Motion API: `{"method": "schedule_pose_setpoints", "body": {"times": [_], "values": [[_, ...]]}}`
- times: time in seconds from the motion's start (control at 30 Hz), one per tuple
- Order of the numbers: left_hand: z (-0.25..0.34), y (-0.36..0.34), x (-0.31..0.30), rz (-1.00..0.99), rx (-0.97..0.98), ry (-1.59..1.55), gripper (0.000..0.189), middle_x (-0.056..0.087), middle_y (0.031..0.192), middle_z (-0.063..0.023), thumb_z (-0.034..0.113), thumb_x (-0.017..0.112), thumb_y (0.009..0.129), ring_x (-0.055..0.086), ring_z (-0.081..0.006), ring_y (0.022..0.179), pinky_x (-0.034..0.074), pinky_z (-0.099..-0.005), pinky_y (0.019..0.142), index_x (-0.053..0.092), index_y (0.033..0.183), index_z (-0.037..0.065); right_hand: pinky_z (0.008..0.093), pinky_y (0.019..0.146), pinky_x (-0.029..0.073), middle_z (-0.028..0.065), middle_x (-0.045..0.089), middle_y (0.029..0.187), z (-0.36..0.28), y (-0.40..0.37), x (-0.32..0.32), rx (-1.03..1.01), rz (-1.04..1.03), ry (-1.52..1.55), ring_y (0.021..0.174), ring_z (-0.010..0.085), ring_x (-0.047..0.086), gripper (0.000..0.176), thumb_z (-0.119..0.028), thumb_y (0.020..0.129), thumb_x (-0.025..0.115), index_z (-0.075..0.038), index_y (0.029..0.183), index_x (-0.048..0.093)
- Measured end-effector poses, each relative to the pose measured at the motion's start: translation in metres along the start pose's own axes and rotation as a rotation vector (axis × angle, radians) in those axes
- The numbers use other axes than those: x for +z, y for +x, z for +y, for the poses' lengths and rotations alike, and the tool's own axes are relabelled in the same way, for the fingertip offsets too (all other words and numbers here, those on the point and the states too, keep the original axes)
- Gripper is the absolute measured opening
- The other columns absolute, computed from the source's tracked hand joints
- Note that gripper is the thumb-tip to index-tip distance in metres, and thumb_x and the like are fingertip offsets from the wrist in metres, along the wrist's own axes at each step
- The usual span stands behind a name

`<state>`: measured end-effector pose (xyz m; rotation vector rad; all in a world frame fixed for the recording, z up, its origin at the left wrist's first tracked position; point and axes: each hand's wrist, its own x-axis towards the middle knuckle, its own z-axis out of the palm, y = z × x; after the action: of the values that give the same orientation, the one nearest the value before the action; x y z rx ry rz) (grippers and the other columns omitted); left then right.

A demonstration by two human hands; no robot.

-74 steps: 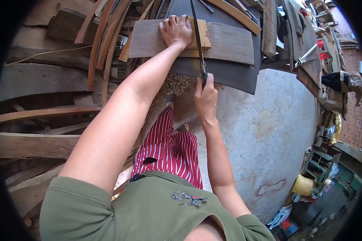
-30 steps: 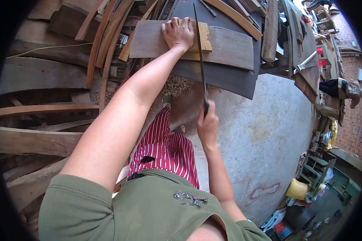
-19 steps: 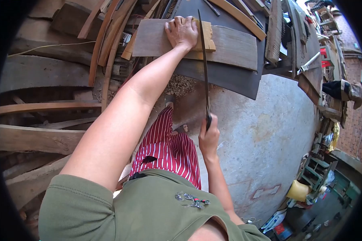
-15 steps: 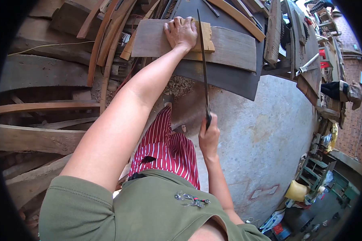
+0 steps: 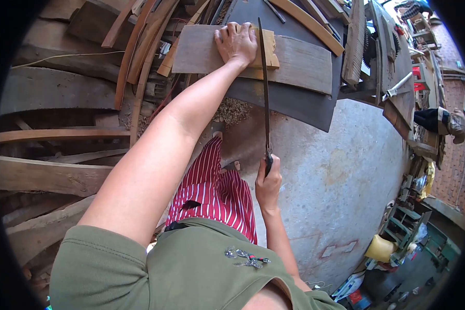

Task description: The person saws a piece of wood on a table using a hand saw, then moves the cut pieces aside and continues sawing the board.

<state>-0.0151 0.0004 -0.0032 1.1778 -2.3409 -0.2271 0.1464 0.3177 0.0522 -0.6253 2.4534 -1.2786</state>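
Observation:
My right hand (image 5: 268, 187) is closed round the dark handle of a handsaw (image 5: 266, 108). Its long narrow blade points away from me and crosses a yellowish wooden block (image 5: 269, 49) with a notched right edge. My left hand (image 5: 236, 44) presses down just left of the blade, fingers bent toward the far edge and holding the block against a wide brown board (image 5: 305, 61). Part of the block is hidden beneath that hand. The board lies across a dark grey worktop (image 5: 299, 106).
Curved wooden strips and planks (image 5: 57, 175) are stacked at left. Sawdust and shavings (image 5: 232, 111) lie below the worktop. A toothed machine wheel (image 5: 367, 44) stands at right, a yellow container (image 5: 381, 249) at lower right. Another person (image 5: 413, 7) is partly visible at top right.
The saw and my right hand have drawn back slightly toward me. My left hand stays in place on the block; the whole view has shifted a little.

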Motion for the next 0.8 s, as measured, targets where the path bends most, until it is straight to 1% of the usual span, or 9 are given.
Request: {"method": "schedule_pose_setpoints", "body": {"times": [0.07,0.23,0.3,0.4,0.47,0.53,0.67,0.73,0.8], "values": [[0.0,0.002,-0.001,0.005,0.011,-0.039,0.034,0.049,0.125,-0.0051,0.045,0.044,0.099,0.041,-0.0274,0.126,0.018,-0.0508,0.116,0.059,0.124,0.029,0.052,0.058,0.044,0.0275,0.062,0.08,0.001,0.014,0.002,0.023,-0.01,-0.008,0.08,0.0491,0.063,0.015,-0.012,0.101,0.051,-0.003,0.113,0.049],[-0.002,0.001,0.002,-0.014,0.015,0.0,0.036,0.049,0.127,-0.0052,0.044,0.044,0.099,0.042,-0.0273,0.126,0.018,-0.0505,0.115,0.059,0.127,0.029,0.0542,0.059,0.044,0.0292,0.063,0.084,-0.018,0.116,0.031,-0.07,0.027,-0.052,0.081,0.05,0.062,0.019,-0.016,0.101,0.051,-0.001,0.112,0.049],[-0.001,0.001,0.003,-0.021,0.018,-0.01,0.036,0.049,0.128,-0.0051,0.044,0.044,0.099,0.042,-0.0272,0.127,0.018,-0.0505,0.115,0.059,0.127,0.029,0.0569,0.057,0.049,0.03,0.064,0.077,-0.021,0.134,0.04,-0.042,0.012,-0.164,0.075,0.0487,0.064,0.021,-0.017,0.101,0.051,-0.003,0.116,0.049],[-0.002,0.001,0.003,-0.012,0.005,-0.021,0.036,0.049,0.128,-0.0051,0.045,0.044,0.098,0.042,-0.0272,0.127,0.019,-0.0502,0.115,0.059,0.127,0.029,0.0557,0.057,0.049,0.0294,0.064,0.076,-0.015,0.1,0.029,-0.099,0.042,-0.071,0.074,0.0489,0.064,0.02,-0.016,0.1,0.051,-0.004,0.116,0.049],[-0.002,0.001,0.002,0.004,0.009,-0.036,0.036,0.05,0.127,-0.0053,0.045,0.044,0.098,0.042,-0.0275,0.126,0.02,-0.0498,0.114,0.06,0.125,0.029,0.0526,0.059,0.045,0.0289,0.063,0.083,-0.012,0.055,0.012,0.008,-0.006,-0.031,0.082,0.0504,0.062,0.018,-0.017,0.102,0.051,-0.002,0.112,0.05],[-0.003,0.0,-0.001,-0.017,-0.005,-0.009,0.035,0.05,0.127,-0.0053,0.045,0.044,0.098,0.042,-0.0279,0.126,0.019,-0.0497,0.114,0.06,0.125,0.029,0.0512,0.058,0.045,0.0278,0.063,0.082,-0.016,0.021,-0.004,0.023,0.0,-0.026,0.082,0.0502,0.062,0.018,-0.017,0.102,0.051,-0.003,0.113,0.05],[0.002,0.0,-0.004,0.009,0.011,-0.037,0.034,0.05,0.126,-0.0053,0.044,0.043,0.099,0.042,-0.0275,0.126,0.018,-0.0494,0.115,0.06,0.125,0.029,0.0516,0.058,0.044,0.0287,0.063,0.082,-0.018,0.035,-0.006,0.04,-0.023,-0.046,0.081,0.0502,0.062,0.017,-0.017,0.102,0.051,-0.003,0.112,0.05],[0.0,0.0,-0.004,-0.017,0.004,-0.023,0.035,0.05,0.127,-0.0052,0.044,0.043,0.099,0.041,-0.0273,0.127,0.019,-0.0496,0.115,0.06,0.125,0.028,0.0524,0.058,0.045,0.0293,0.064,0.082,-0.019,0.078,0.014,-0.029,-0.018,-0.088,0.081,0.0499,0.062,0.017,-0.016,0.101,0.052,-0.002,0.111,0.05],[-0.001,0.002,-0.004,-0.027,0.005,-0.017,0.035,0.05,0.127,-0.005,0.045,0.043,0.099,0.041,-0.0271,0.127,0.019,-0.0498,0.115,0.059,0.126,0.029,0.0569,0.057,0.049,0.0297,0.064,0.076,-0.021,0.121,0.034,-0.119,0.059,-0.127,0.074,0.0492,0.064,0.017,-0.016,0.1,0.051,-0.003,0.111,0.048]]}}
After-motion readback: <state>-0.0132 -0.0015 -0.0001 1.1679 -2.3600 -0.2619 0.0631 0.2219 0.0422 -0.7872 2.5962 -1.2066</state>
